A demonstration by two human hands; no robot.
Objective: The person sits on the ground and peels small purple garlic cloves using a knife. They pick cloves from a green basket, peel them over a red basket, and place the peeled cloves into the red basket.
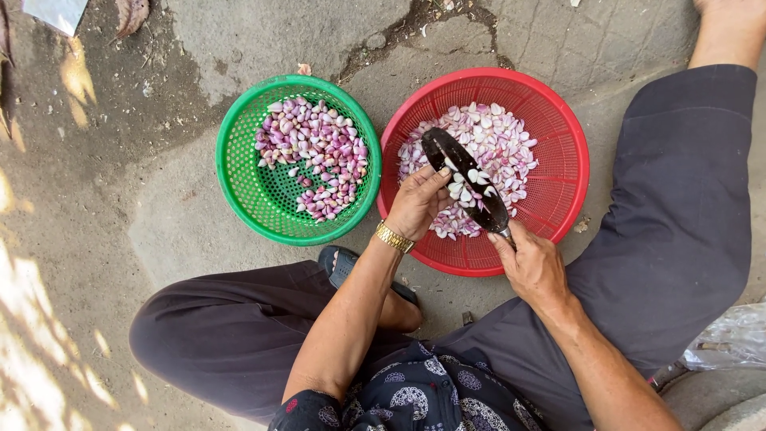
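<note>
1. Landmark: red basket [558,120] on the concrete ground [159,239], directly in front of the seated person. All positions below were taken relative to it.
2. Right hand [533,267] sat at the near rim of the red basket, closed around the handle end of a dark knife [471,185]. The blade ran from there up and leftward over the basket's middle, flat side up, with several peeled shallot pieces [467,179] resting on it.
3. Left hand [416,203] was at the near-left part of the red basket, fingers curled, thumb and fingertips touching the blade's edge and the pieces on it. Whether it pinched a single piece could not be told. A gold wristwatch [394,237] sat on that wrist.
4. Inside the red basket: a layer of pale, white-pink peeled shallots [503,136], covering roughly the far and middle mesh.
5. Green basket [239,175], just left of the red one and nearly touching it, held purple-skinned shallots [315,156], heaped toward the side nearest the red basket.
6. Progress, as judged: a good share lay peeled in the red basket; the green basket's sizeable heap appeared left to do, so perhaps about halfway.
7. A sandal [339,263] showed below the gap between the baskets.
</note>
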